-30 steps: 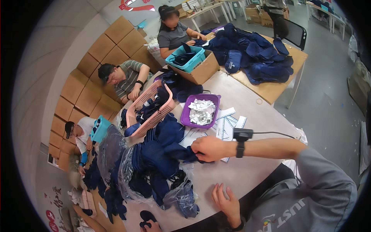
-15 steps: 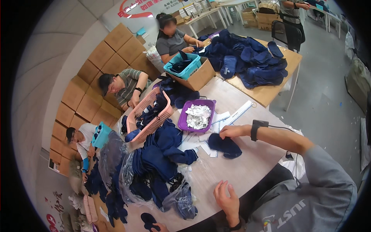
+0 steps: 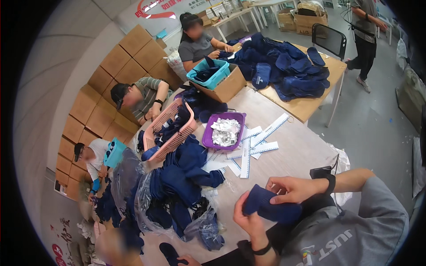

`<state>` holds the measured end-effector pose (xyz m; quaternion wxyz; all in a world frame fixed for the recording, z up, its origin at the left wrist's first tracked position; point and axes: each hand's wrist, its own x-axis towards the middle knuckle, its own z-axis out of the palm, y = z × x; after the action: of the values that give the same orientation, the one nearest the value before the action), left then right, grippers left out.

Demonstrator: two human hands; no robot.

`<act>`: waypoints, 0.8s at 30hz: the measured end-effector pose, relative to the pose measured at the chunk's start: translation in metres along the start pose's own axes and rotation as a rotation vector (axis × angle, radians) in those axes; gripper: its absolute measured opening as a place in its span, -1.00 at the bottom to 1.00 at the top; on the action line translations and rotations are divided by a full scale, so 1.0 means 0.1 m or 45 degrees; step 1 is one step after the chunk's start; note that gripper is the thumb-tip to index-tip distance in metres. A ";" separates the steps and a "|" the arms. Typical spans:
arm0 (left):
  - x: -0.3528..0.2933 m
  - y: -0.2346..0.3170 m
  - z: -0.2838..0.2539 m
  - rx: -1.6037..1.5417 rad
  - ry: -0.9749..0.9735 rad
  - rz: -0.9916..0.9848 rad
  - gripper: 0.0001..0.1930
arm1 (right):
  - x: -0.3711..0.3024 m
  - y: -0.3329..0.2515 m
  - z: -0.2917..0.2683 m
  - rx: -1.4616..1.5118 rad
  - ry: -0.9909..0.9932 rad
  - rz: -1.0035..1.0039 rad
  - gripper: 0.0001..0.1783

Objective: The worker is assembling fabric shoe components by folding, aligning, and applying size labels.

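A navy cloth piece with rounded ends [image 3: 280,213] is held between both my hands above the near right edge of the table. My left hand [image 3: 248,219] grips its left end, the thumb in front. From the right, my right hand [image 3: 293,188] pinches the upper edge of the cloth. Part of the piece is hidden behind my fingers. Beyond it lie several white rulers with blue markings [image 3: 265,149], overlapping. Next to them stands a purple basket [image 3: 243,133] filled with crumpled white labels or slips. Left of my hands, a heap of similar navy pieces [image 3: 177,179] lies partly in clear plastic.
A pink basket [image 3: 191,116] of dark pieces stands behind the heap. A teal basket [image 3: 225,74] sits in a cardboard box [image 3: 235,84]. Another table holds a navy pile [image 3: 293,73]. Several people work around; another person's hand [image 3: 190,260] touches a dark piece at the lower edge.
My right hand has brought the navy piece off the rulers toward me, and my left hand has taken hold of it. At lower left a co-worker's head has come into view.
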<state>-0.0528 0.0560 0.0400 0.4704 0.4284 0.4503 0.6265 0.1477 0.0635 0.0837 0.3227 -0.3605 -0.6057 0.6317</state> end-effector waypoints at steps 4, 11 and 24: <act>0.42 -0.24 -0.04 0.747 -0.003 0.264 -0.43 | -0.02 0.26 -0.19 -0.654 0.147 0.179 -0.63; -0.33 -0.36 -0.27 1.345 -0.621 0.454 -0.34 | 0.32 0.19 -0.13 -1.359 0.304 -0.412 -0.67; -0.78 -0.53 -0.56 1.422 -0.717 0.471 -0.34 | 2.16 0.43 0.33 -1.689 0.294 -0.496 -0.48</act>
<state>-0.0812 -0.0210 -0.0332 0.1615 0.8266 0.4864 0.2325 0.0061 0.2260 0.0268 0.2042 -0.4309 -0.8788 0.0169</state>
